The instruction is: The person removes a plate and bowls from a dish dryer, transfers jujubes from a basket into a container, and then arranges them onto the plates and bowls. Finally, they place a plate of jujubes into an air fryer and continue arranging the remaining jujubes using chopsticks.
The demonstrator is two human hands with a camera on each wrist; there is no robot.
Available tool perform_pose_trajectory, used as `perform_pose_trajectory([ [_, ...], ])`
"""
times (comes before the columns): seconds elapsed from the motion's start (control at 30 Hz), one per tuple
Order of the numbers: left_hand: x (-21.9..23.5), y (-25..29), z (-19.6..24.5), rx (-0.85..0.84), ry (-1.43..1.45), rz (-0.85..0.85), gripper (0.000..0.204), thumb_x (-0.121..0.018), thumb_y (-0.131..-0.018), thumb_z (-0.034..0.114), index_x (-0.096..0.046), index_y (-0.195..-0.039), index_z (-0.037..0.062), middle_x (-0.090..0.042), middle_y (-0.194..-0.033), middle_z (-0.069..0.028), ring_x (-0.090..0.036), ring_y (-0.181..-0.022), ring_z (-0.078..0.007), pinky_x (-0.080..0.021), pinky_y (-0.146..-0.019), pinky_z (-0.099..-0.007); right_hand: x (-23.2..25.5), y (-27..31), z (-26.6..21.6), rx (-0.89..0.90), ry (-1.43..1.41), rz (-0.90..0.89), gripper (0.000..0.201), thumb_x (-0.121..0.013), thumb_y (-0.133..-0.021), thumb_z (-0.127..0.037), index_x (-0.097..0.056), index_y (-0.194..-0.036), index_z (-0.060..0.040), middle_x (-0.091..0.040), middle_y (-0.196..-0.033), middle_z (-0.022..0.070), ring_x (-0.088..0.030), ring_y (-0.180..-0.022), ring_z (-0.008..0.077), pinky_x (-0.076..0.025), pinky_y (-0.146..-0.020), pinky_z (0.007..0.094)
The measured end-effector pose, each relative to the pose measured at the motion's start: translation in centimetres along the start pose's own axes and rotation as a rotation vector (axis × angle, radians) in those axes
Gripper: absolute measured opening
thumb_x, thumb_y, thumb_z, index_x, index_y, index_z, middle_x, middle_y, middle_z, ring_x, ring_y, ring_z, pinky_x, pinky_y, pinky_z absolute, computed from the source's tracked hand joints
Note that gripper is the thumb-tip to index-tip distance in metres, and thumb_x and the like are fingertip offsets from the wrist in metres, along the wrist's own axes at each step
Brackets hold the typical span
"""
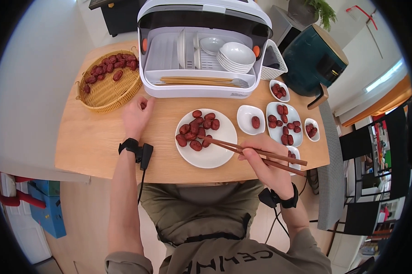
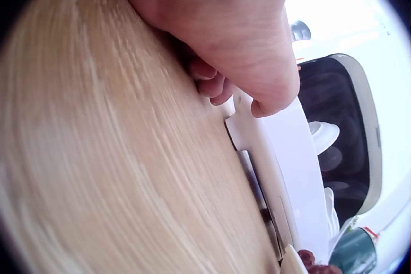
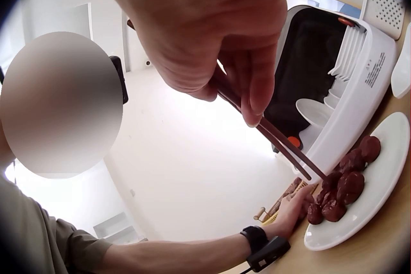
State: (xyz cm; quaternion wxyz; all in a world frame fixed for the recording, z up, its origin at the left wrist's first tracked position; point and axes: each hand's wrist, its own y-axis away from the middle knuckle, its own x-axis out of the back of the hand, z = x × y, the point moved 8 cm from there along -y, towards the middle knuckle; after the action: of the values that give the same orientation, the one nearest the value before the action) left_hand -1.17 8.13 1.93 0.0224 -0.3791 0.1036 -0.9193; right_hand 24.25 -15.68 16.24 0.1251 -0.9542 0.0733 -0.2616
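Observation:
My right hand (image 1: 267,162) grips a pair of brown wooden chopsticks (image 1: 279,156), seen in the head and right wrist views. Their tips reach the pile of dark red dates (image 1: 198,130) on a round white plate (image 1: 206,160). In the right wrist view the tips (image 3: 314,176) lie close to the dates, with no date clearly pinched between them. My left hand (image 1: 136,116) rests on the table left of the plate, below the dish box. Its fingers (image 2: 212,84) are loosely curled in the left wrist view, and nothing shows in them.
At the back left stands a wicker basket (image 1: 103,93) with several dates. A white dish box (image 1: 197,91) with bowls and plates stands behind the plate. To the right are small white dishes with dates, including a square dish (image 1: 245,123), and a dark green air fryer (image 1: 306,59).

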Motion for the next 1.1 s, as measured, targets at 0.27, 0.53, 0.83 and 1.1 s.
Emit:
perform_pose_trajectory([
  [0.27,-0.2,-0.2,-0.1,0.005,-0.018,-0.024,0.044,-0.062,-0.085,0.044,-0.067,-0.08,0.0003,-0.067,-0.07,-0.0146,-0.066,-0.068,-0.0311,-0.049,-0.065,-0.0404,-2.7,-4.1,0.2,0.081,0.026,-0.058,0.012,-0.068,-0.088,-0.007,-0.065,-0.095,0.0024,-0.065,-0.082,0.0112,-0.061,-0.068,0.0195,-0.047,-0.058,0.0284],
  [0.53,-0.4,-0.2,-0.3,0.019,0.03,-0.038,0.044,-0.062,-0.085,0.043,-0.067,-0.081,-0.0002,-0.066,-0.069,-0.0147,-0.065,-0.066,-0.0307,-0.049,-0.064,-0.0391,-1.9,-3.1,0.9,0.055,0.074,-0.005,0.009,-0.067,-0.088,-0.007,-0.065,-0.092,0.0008,-0.064,-0.08,0.0097,-0.06,-0.067,0.0189,-0.047,-0.059,0.0284],
  [0.83,-0.6,-0.2,-0.7,0.018,0.045,-0.059,0.044,-0.061,-0.088,0.043,-0.065,-0.084,-0.0011,-0.065,-0.071,-0.015,-0.064,-0.067,-0.0282,-0.048,-0.064,-0.0375,8.7,4.7,-0.1,-0.038,0.166,0.217,0.008,-0.065,-0.088,-0.005,-0.065,-0.089,0.0024,-0.066,-0.078,0.0094,-0.063,-0.069,0.0149,-0.049,-0.062,0.0278],
  [1.1,-0.9,-0.3,-0.7,-0.041,0.128,-0.026,0.039,-0.064,-0.089,0.035,-0.061,-0.08,-0.0037,-0.058,-0.063,-0.0088,-0.053,-0.059,-0.0153,-0.044,-0.059,-0.0313,17.8,13.2,1.3,-0.384,0.219,0.456,0.009,-0.061,-0.091,-0.003,-0.063,-0.089,0.0055,-0.066,-0.078,0.0099,-0.067,-0.067,0.0139,-0.053,-0.061,0.0226],
])
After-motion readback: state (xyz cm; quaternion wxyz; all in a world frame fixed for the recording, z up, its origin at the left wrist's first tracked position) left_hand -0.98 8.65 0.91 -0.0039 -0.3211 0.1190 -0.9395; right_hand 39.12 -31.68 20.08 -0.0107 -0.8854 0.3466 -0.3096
